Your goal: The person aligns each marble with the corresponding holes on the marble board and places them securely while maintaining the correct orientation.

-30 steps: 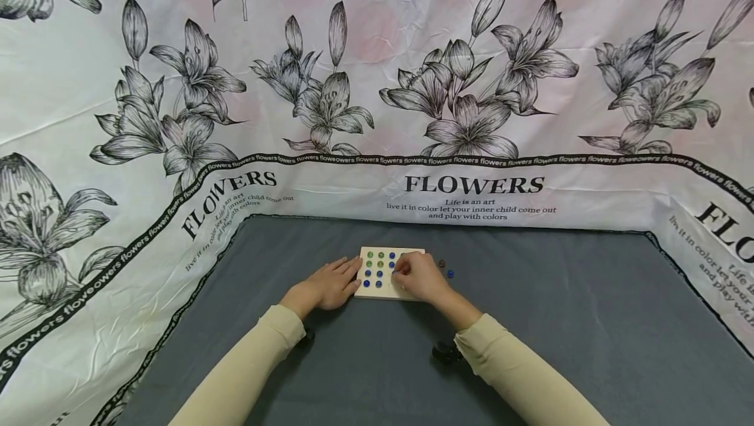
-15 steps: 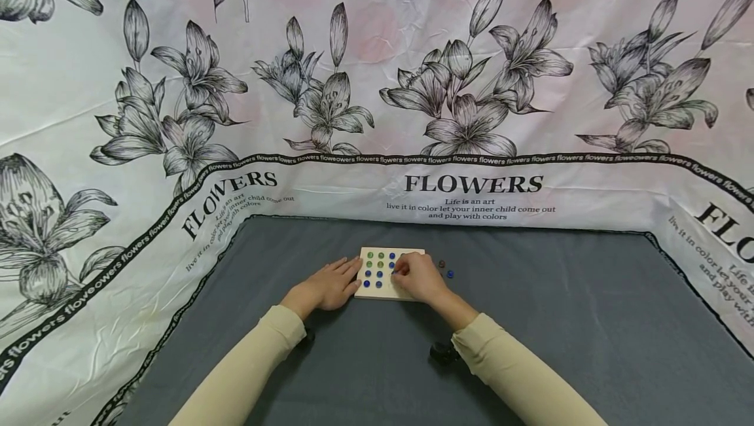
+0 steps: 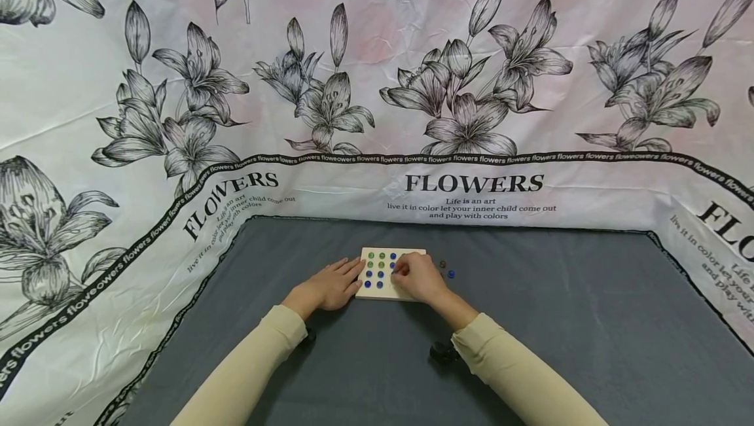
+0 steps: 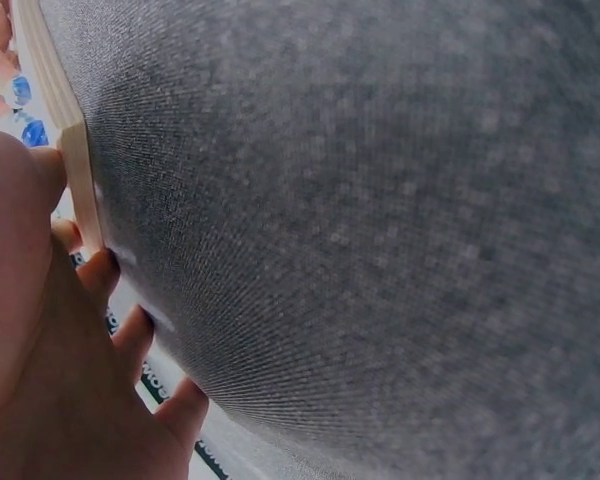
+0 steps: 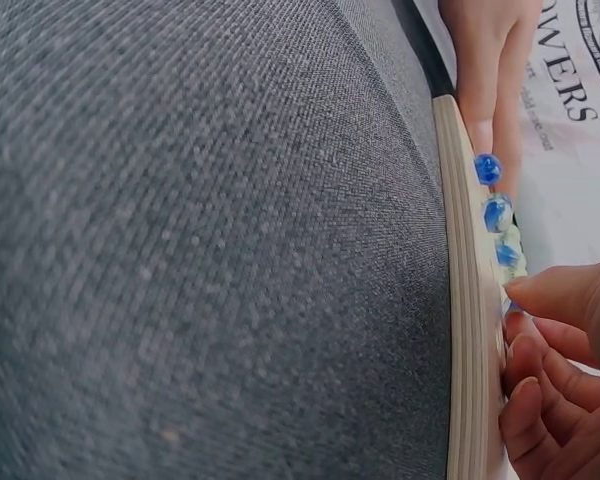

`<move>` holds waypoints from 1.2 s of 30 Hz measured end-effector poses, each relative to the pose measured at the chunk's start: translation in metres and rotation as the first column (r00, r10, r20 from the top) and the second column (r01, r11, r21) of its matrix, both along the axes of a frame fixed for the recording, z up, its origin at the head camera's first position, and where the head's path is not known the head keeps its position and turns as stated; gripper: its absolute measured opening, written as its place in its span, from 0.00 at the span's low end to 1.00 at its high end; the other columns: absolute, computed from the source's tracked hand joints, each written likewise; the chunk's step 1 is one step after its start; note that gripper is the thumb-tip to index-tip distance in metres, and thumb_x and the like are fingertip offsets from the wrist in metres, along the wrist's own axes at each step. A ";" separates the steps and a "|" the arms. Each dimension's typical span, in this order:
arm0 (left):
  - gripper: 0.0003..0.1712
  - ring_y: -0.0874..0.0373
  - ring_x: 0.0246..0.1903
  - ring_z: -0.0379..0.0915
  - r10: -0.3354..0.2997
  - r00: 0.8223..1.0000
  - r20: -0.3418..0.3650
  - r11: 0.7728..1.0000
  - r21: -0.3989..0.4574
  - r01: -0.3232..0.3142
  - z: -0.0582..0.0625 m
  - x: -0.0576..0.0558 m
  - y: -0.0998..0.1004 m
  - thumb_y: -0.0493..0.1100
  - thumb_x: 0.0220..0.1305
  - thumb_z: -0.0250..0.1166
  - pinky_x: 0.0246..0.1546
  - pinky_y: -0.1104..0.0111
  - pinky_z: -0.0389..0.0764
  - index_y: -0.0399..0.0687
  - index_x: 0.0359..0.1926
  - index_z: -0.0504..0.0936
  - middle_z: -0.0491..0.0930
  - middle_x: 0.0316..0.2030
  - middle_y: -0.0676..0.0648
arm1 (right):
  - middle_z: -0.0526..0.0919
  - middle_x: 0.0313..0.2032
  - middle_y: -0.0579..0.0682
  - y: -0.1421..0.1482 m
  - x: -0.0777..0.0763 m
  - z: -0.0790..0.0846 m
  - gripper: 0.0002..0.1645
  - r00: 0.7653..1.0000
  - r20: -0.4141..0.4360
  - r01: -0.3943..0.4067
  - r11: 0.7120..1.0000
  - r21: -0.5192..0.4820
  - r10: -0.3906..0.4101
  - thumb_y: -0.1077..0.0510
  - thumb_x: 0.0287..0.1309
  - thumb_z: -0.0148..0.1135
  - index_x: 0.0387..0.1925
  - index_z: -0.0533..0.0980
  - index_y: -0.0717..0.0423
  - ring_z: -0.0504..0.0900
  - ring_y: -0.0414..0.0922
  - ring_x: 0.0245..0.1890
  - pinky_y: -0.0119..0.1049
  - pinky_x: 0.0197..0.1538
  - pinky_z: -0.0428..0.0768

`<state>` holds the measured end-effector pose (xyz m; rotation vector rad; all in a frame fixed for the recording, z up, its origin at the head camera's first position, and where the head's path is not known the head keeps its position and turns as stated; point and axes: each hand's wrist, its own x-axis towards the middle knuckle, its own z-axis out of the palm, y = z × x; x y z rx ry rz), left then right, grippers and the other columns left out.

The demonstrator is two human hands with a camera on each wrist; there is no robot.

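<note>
A pale wooden board point(image 3: 389, 294) lies on the grey cloth in the head view, set with rows of green marbles point(image 3: 370, 256) and blue marbles point(image 3: 368, 284). My left hand point(image 3: 331, 284) rests flat at its left edge, fingers straight, thumb against the near corner. Over the right half of the board, my right hand point(image 3: 419, 277) pinches a blue marble point(image 5: 513, 306) between thumb and index finger, close to the surface. The other right fingers are bent beside the board's edge in the right wrist view. This hand hides part of the right columns.
Just right of the board lie a loose blue marble point(image 3: 451, 274) and a reddish-brown marble point(image 3: 443, 264). The grey cloth point(image 3: 559, 308) covers the table. A white curtain printed with flowers point(image 3: 471, 125) stands behind it and along the sides.
Both hands keep the same places on the board. The picture shifts only very slightly, and the right forearm has moved a little to the left.
</note>
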<state>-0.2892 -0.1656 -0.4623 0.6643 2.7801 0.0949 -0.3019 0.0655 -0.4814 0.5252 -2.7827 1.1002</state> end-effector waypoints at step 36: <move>0.34 0.48 0.80 0.41 0.011 1.000 0.011 1.000 -0.022 -0.010 -0.006 -0.009 -0.001 0.57 0.84 0.39 0.78 0.48 0.49 0.56 0.83 0.46 0.46 0.82 0.51 | 0.85 0.39 0.51 0.081 0.037 0.039 0.11 0.993 0.005 -0.122 0.992 0.039 0.122 0.65 0.62 0.71 0.46 0.83 0.62 0.81 0.41 0.33 0.36 0.32 0.80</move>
